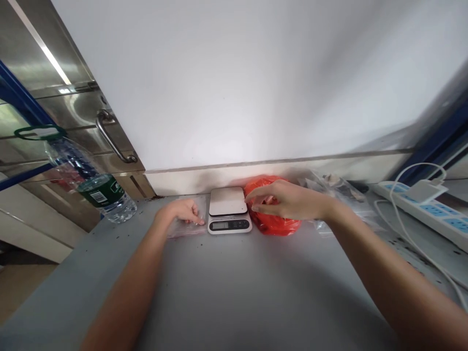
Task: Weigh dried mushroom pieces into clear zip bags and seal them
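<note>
Scale (229, 209) sits rearmost on table (234, 292), right hand (288, 200) perhaps touching its edge.

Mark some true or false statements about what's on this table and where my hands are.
1. The left hand rests on a clear bag, left of the scale. True.
2. A red bag sits on the scale's platform. False: the platform is bare, and the red bag lies just right of the scale.
3. The right hand is over the red bag, fingers pointing toward the scale. True.
4. The bottle stands next to the power strip. False: the bottle is at the table's left edge, and the power strip is at the far right.
5. The right hand grips the bottle. False: it is nowhere near the bottle.
</note>
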The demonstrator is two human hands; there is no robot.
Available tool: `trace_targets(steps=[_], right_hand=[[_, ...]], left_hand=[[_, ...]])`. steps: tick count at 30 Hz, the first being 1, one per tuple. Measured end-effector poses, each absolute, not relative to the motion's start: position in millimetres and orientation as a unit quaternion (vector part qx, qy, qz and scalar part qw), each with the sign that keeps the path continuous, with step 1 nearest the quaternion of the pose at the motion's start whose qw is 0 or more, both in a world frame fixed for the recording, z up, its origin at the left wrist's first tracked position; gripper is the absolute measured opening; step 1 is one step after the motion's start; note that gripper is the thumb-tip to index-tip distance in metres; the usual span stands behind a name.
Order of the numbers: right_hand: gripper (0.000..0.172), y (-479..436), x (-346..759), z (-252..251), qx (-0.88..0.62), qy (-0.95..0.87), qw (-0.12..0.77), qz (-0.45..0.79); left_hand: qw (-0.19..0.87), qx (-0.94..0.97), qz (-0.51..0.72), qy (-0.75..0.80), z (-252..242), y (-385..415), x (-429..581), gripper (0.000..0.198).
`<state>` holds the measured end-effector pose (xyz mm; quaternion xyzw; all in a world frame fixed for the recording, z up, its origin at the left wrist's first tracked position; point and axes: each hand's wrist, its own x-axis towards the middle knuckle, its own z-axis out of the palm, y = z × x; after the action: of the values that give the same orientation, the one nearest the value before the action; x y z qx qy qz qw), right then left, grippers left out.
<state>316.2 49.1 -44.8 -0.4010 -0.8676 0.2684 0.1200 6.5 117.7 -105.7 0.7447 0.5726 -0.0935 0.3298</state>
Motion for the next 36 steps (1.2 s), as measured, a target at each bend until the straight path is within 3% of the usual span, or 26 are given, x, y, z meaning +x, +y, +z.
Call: trace_targets(steps=[8, 12, 15, 20, 27, 31, 36], right_hand=[[0.032, 51, 319, -43, -0.368, -0.880, 0.145, 0.262], [0.026, 50, 309, -46, -0.393, -0.845, 0.196, 0.306], [0.035, 48, 298, -52, -0.432, -0.775, 0.230, 0.399], [0.015, 50, 286, -62, -0.404, -0.672, 0.258, 0.565], [0.013, 58, 296, -65, -0.386, -0.646, 0.210, 0.624], [0.022, 60, 302, -65, -0.398, -0.681, 0.187, 0.585], [0.035, 65, 306, -69, -0.437, -0.687, 0.235, 0.531]], left_hand=[[0.332, 0.772, -0.020, 0.542, -59, 100, 0, 0.051], [0.276, 0.764, 0.147, 0.564, -36, 86, 20, 0.042], [0.298, 0.761, 0.218, 0.533, -36, 79, 49, 0.040], [0.328, 0.769, 0.241, 0.494, -50, 72, 83, 0.039], [0.328, 0.763, 0.228, 0.509, -54, 69, 91, 0.043], [0.336, 0.778, 0.206, 0.489, -55, 72, 89, 0.041], [0.338, 0.795, 0.185, 0.469, -52, 73, 83, 0.038]])
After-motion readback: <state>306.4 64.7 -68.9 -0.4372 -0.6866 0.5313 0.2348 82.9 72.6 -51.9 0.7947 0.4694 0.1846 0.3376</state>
